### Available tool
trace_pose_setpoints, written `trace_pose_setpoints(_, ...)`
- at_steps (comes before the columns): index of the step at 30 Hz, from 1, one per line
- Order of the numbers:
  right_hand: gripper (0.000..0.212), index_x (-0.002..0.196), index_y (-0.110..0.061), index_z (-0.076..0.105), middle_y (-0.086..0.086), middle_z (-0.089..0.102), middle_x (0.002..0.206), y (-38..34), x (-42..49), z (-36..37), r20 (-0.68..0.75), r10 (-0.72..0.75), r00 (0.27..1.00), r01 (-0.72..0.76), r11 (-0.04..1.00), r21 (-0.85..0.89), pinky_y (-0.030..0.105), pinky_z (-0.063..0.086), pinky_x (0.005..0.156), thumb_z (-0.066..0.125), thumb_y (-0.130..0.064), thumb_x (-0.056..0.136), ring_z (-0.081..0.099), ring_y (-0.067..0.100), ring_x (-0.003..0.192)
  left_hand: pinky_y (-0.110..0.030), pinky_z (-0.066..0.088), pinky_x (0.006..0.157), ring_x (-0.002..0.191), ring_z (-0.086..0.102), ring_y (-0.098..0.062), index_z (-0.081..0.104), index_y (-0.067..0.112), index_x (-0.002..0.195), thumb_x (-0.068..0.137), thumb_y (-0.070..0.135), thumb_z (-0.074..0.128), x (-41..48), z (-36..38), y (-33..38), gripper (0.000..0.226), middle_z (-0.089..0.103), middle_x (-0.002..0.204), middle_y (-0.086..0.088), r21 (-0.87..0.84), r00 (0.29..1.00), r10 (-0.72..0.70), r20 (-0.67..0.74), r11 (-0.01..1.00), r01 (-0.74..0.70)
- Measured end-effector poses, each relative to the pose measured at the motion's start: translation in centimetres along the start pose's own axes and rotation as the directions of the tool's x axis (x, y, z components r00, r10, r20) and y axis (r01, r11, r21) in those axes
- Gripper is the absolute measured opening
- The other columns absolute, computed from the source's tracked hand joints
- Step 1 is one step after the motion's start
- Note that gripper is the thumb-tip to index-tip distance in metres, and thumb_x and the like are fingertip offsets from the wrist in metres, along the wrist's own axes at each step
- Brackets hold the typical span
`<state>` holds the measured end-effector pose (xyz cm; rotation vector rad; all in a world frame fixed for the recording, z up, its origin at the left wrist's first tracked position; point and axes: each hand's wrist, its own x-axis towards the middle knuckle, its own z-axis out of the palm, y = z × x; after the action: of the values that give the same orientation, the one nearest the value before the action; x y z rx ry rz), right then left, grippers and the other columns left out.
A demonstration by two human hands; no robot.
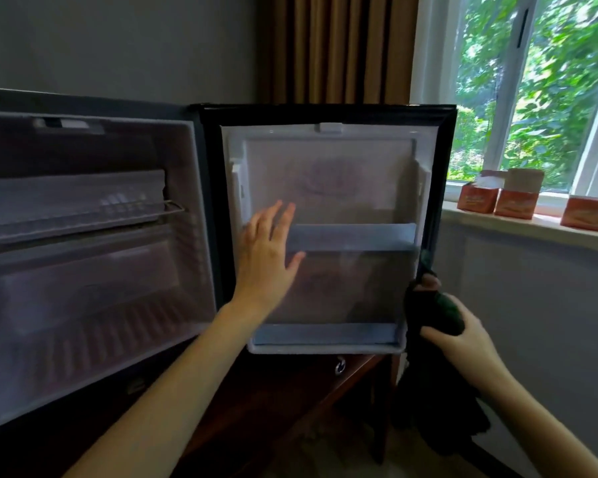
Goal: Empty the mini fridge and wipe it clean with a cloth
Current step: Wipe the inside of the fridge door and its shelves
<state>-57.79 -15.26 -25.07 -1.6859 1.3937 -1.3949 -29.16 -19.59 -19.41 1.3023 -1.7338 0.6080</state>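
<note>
Daylight comes in through the window, where the leaves are bright, almost washed out. Away from the window the room is dim. The inner face of the fridge door, just beside the window, takes a soft pale light; the fridge cavity, far from the window, is grey and hazy. The whole picture is slightly blurred. The dark cloth below the window shows almost no detail. The window's bars lean from the wide lens.

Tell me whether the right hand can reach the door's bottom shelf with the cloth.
Probably yes: the right hand grips the cloth just beside the door's bottom shelf, and nothing seems to block the way.
</note>
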Motion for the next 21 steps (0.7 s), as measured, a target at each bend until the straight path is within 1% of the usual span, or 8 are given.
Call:
trace_pose_setpoints(2,0.057,0.118,-0.033,0.044,-0.016,0.057,0.098,-4.3,-0.5,0.3,0.100,-0.088,0.991,0.086,0.996,0.026,0.011,0.041,0.061,0.069,0.000,0.078,0.055,-0.003,0.085,-0.029,0.021,0.115,0.138,0.027,-0.019,0.035,0.030,0.145,0.084,0.054,0.058,-3.2,-1.1,2.2,0.070,0.032,0.149,0.000,-0.387,0.991,-0.135,0.002,0.913,0.126)
trace_pose_setpoints(4,0.060,0.122,-0.036,0.039,-0.012,0.053,0.109,-7.4,-0.8,2.4,0.171,-0.152,0.974,0.147,0.988,0.042,0.015,0.044,0.068,0.072,-0.011,0.079,0.055,0.001,0.095,-0.025,0.026,0.113,0.139,0.028,-0.007,0.035,0.051,0.139,0.072,0.072,0.061,-6.9,-3.1,5.1,0.075,0.028,0.151,0.014,-0.796,0.914,-0.218,0.342,0.449,0.405)
trace_pose_setpoints(6,0.056,0.120,-0.040,0.039,-0.008,0.046,0.121,-9.5,-1.0,5.6,0.274,-0.189,0.943,0.186,0.982,0.040,0.019,0.044,0.082,0.074,-0.028,0.078,0.051,0.005,0.106,-0.032,0.040,0.107,0.131,0.043,-0.005,0.036,0.055,0.134,0.060,0.066,0.075,-10.0,-4.2,7.2,0.084,0.042,0.144,0.019,-0.795,0.781,-0.162,0.603,-0.036,0.606)
trace_pose_setpoints(9,0.046,0.121,-0.052,0.040,-0.013,0.045,0.135,-11.7,-1.0,9.9,0.634,-0.163,0.756,0.155,0.986,0.068,0.023,0.038,0.102,0.061,-0.053,0.080,0.046,0.003,0.121,-0.032,0.054,0.089,0.104,0.065,-0.009,0.051,0.037,0.127,0.064,0.032,0.079,-11.5,-4.7,7.2,0.069,0.070,0.110,0.013,-0.785,0.682,-0.405,0.609,-0.183,0.592)
trace_pose_setpoints(11,0.056,0.134,-0.047,0.037,-0.020,0.047,0.136,-12.6,-0.3,10.8,0.735,-0.226,0.639,0.259,0.963,0.072,0.019,0.037,0.105,0.050,-0.059,0.080,0.046,-0.006,0.123,-0.034,0.057,0.078,0.093,0.070,-0.020,0.062,0.024,0.116,0.069,0.018,0.071,-10.6,-6.3,4.9,0.049,0.073,0.102,-0.002,-0.816,0.571,-0.613,0.546,-0.235,0.528)
trace_pose_setpoints(16,0.051,0.135,-0.026,0.048,-0.008,0.055,0.129,-13.2,4.8,9.3,0.429,-0.544,0.721,0.661,0.727,-0.188,0.017,0.035,0.098,0.058,-0.042,0.088,0.051,0.007,0.116,-0.031,0.054,0.065,0.084,0.069,-0.019,0.063,0.009,0.108,0.072,0.021,0.068,-5.2,-10.5,-2.5,0.038,0.071,0.095,-0.006,-0.932,0.595,-0.762,0.257,-0.033,0.360)
trace_pose_setpoints(18,0.046,0.133,-0.017,0.052,0.006,0.057,0.127,-12.5,7.6,9.0,0.357,-0.625,0.695,0.717,0.562,-0.412,0.027,0.034,0.099,0.061,-0.030,0.090,0.050,0.023,0.117,-0.030,0.053,0.072,0.084,0.066,-0.011,0.061,0.018,0.101,0.075,0.021,0.068,-1.7,-11.4,-4.7,0.027,0.068,0.095,0.002,-0.930,0.667,-0.742,0.061,0.200,0.307)
trace_pose_setpoints(21,0.051,0.130,-0.014,0.053,0.011,0.061,0.120,-10.8,10.4,9.0,0.367,-0.568,0.736,0.650,0.444,-0.617,0.042,0.041,0.095,0.047,-0.043,0.090,0.052,0.032,0.109,-0.031,0.043,0.097,0.115,0.051,-0.015,0.054,0.020,0.118,0.074,0.035,0.066,3.2,-9.6,-8.0,0.048,0.044,0.131,-0.006,-0.681,0.778,-0.625,-0.070,0.599,0.421)
